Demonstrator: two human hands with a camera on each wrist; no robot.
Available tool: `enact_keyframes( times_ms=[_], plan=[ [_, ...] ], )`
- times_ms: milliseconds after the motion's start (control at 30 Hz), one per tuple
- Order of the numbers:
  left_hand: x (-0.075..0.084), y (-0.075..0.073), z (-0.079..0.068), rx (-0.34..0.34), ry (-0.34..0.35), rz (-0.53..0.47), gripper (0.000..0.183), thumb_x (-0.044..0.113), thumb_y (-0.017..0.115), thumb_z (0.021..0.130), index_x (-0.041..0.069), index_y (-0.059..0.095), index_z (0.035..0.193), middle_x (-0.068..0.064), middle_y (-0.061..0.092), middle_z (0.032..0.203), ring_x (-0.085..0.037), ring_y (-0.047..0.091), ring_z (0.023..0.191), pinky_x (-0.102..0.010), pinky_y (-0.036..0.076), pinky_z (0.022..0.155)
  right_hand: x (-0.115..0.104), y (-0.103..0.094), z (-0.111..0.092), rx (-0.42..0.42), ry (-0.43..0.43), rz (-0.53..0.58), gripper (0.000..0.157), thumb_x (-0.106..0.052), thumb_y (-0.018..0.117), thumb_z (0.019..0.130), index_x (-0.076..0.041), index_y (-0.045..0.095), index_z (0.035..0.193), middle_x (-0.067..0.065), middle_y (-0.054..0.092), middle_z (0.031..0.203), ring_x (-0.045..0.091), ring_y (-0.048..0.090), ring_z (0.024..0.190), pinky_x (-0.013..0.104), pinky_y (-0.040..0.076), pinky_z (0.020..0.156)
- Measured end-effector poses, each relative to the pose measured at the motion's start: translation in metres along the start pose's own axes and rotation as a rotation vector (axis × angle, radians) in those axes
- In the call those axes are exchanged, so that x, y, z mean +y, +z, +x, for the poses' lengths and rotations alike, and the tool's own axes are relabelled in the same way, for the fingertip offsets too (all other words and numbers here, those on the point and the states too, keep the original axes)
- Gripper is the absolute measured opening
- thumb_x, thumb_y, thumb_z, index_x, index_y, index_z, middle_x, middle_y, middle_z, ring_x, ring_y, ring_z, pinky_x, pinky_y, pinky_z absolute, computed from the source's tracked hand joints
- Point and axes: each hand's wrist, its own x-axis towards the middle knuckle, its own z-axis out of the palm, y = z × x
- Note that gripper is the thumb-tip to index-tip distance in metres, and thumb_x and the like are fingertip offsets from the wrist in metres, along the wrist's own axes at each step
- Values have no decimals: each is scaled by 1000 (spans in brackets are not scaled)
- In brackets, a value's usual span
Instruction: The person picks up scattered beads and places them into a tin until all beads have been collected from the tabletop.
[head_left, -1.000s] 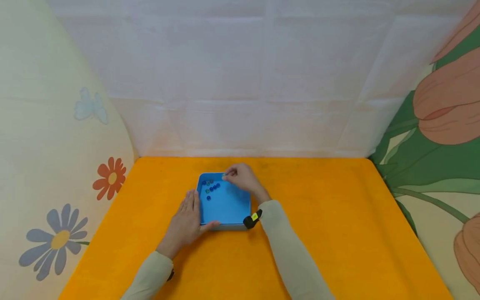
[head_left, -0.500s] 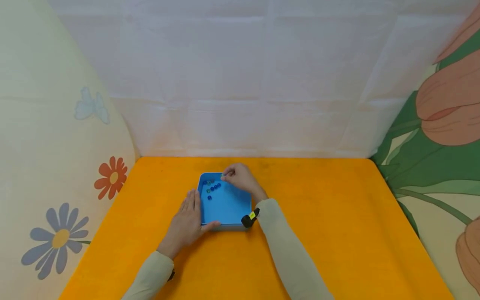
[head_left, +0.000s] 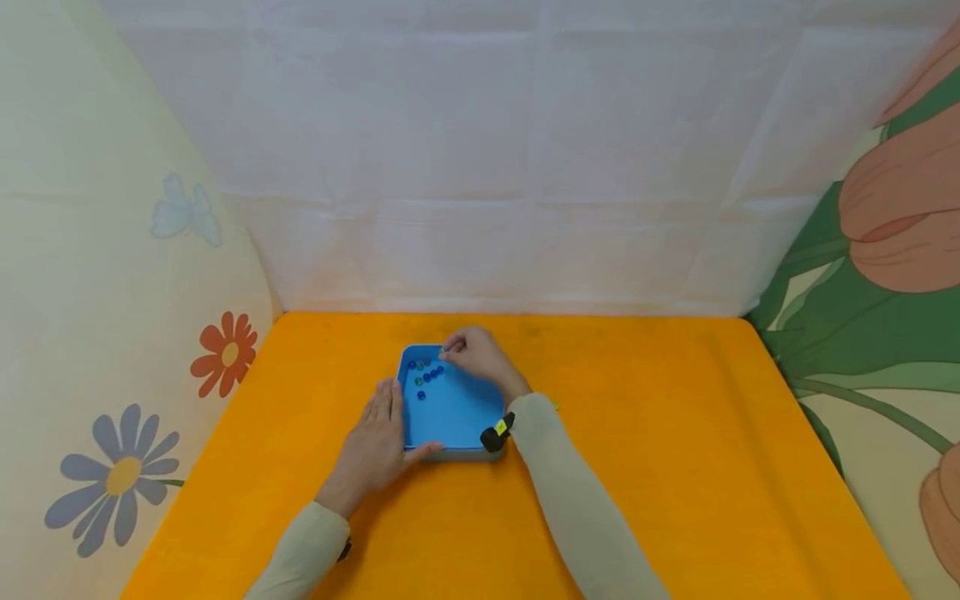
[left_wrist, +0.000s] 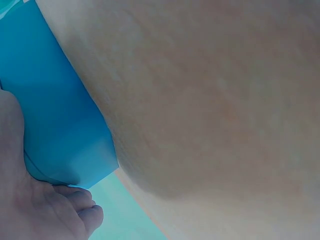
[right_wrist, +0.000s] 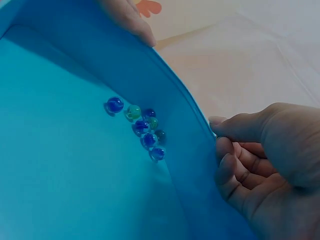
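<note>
Your right hand (head_left: 478,354), pinching a small greenish thing (head_left: 442,354) at the far rim of the blue tray (head_left: 456,418), had edged left toward the unmoved marbles (right_wrist: 141,126); your left hand (head_left: 375,442) lay straight-fingered against its side.

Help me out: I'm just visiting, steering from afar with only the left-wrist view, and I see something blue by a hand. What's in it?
Observer: It's an open box, with blue and green marbles lying inside.
Visitor: Oh! And where's the other hand?
Observer: The right hand is at the box's far rim.
Visitor: What is the box standing on?
Observer: A table that looks orange in the head view.
</note>
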Motion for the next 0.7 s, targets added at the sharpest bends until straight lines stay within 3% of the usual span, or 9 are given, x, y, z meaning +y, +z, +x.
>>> enact_keyframes(
  times_ms=[233,433,700],
  plan=[
    [1,-1,0,3,6,8,125,77,60,90,-15,15,162,-35,19,170,-49,24,160,-60,31,127,5,6,2,-15,-34,-25,15,-20,71,102,-8,78,108,10,74,95,17,63,80,26,53,71],
    [3,-2,0,-5,0,12,125,78,60,90,-15,15,162,-35,19,170,-49,25,160,-60,32,127,6,8,4,-47,7,-6,15,-20,72,101,-8,78,107,16,76,97,23,68,81,25,50,65],
    [3,-1,1,-15,-9,-3,126,79,58,90,-13,13,162,-35,17,171,-49,24,160,-60,31,127,9,8,6,-43,15,-16,14,-20,72,101,-8,78,107,6,72,88,20,68,82,25,52,68]
  ],
)
